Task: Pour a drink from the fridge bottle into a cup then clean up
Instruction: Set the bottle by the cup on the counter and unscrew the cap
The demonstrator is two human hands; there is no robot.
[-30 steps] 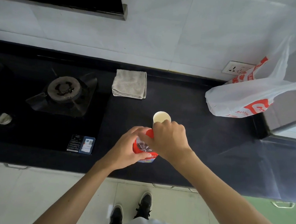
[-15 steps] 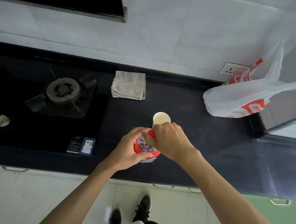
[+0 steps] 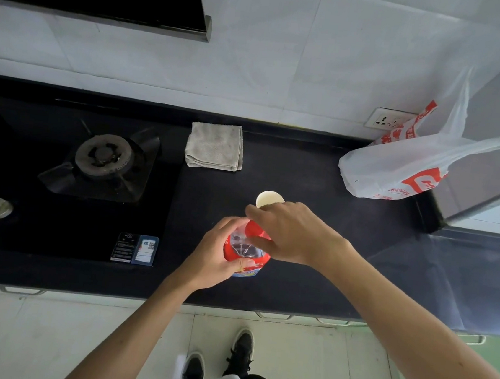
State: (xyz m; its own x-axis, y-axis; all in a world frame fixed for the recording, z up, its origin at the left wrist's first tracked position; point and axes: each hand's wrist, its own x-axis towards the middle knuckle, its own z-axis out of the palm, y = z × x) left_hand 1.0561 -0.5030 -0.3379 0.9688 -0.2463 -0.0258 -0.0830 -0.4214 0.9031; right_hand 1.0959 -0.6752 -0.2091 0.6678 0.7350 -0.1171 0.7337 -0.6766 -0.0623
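From the head view, looking straight down, the bottle (image 3: 245, 250) is standing upright on the black bench (image 3: 293, 292), near the front edge and about midway along it. The left hand (image 3: 214, 262) is wrapping around the bottle's body from the left side, fingers curled round the red label and thumb lying across the near face, gripping it firmly. The right hand (image 3: 293, 234) is coming over the top from the right, its fingers curling down around the red cap (image 3: 255, 229) and pinching it. Whether the cap is loose or tight on the neck, there is no telling from here.

Just behind the bottle, toward the back edge, the pale cup (image 3: 269, 198) is sitting upright, mouth open to the camera, its near rim partly hidden by the right hand's knuckles.

Further back, a folded grey cloth (image 3: 214, 146) is lying close to the back edge, just beside the gas hob (image 3: 104, 157) that is taking up the left end of the bench. Over at the back right corner, a white plastic bag (image 3: 398, 171) with red print is slumping against the wall, below a wall socket (image 3: 387, 119). Below the front edge, the person's dark shoes (image 3: 242, 355) are showing on the pale floor.
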